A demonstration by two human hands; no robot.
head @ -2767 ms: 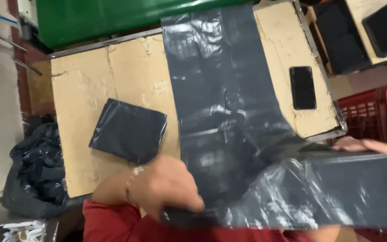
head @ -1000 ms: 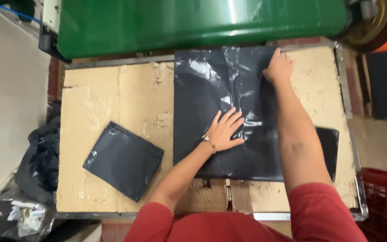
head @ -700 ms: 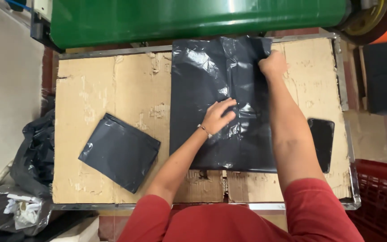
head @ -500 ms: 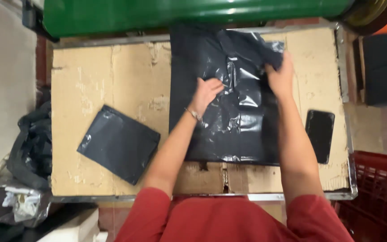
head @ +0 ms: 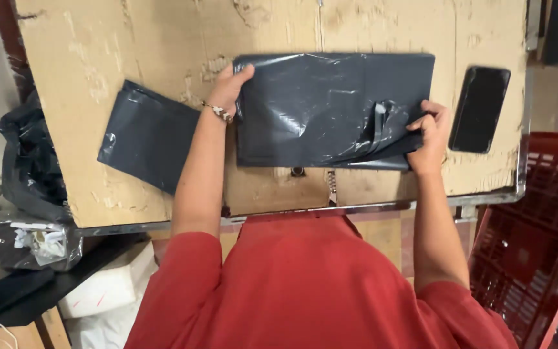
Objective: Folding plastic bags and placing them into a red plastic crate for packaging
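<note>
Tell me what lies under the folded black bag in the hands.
The black plastic bag rests on the worn cardboard tabletop, which shows around its edges. Anything directly beneath it is covered.

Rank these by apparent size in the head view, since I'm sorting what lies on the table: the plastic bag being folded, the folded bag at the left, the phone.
1. Plastic bag being folded, held by both hands
2. Folded bag at the left, partly hidden by the forearm
3. Phone, clearly smallest
</note>
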